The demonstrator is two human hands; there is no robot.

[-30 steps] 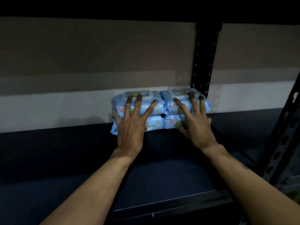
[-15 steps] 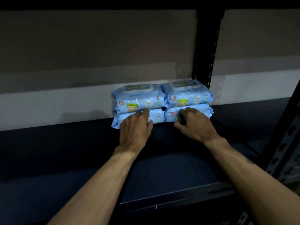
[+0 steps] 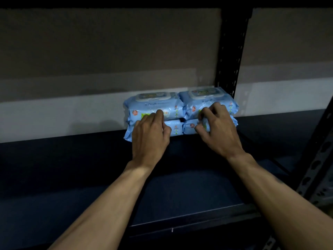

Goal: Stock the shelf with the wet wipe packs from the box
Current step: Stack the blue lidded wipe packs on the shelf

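Observation:
Light blue wet wipe packs sit in two stacks of two at the back of the dark shelf board (image 3: 72,168). The upper left pack (image 3: 153,103) lies on the lower left pack (image 3: 175,128). The upper right pack (image 3: 203,98) lies on the lower right pack (image 3: 189,128). My left hand (image 3: 149,138) has its fingers curled and presses against the front of the left stack. My right hand (image 3: 218,130) is curled at the front of the right stack, and its thumb and fingers pinch the front of the lower right pack. The box is out of view.
A black perforated upright (image 3: 230,51) stands just behind the right stack. Another grey perforated upright (image 3: 317,159) slants along the right edge. A grey and white wall (image 3: 90,69) backs the shelf. The shelf's front lip (image 3: 180,226) runs below my forearms.
One second ago both hands lay flat, with spread fingers, on top of the stacks. They have drawn back to the stack fronts and their fingers are now curled. The packs stay in place.

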